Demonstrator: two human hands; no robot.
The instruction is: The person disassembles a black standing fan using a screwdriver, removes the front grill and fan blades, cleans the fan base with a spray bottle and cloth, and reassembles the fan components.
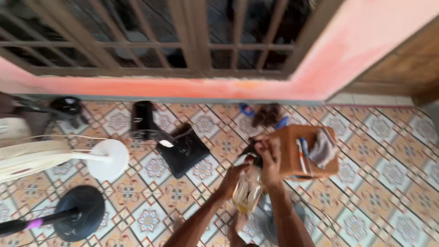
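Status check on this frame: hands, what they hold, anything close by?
Left hand grips clear spray bottle. Right hand on its dark trigger head. Wooden stool just beyond; fan bases left, apart.

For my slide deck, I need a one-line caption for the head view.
Left hand and right hand hold a clear spray bottle above patterned tiles, beside a wooden stool.
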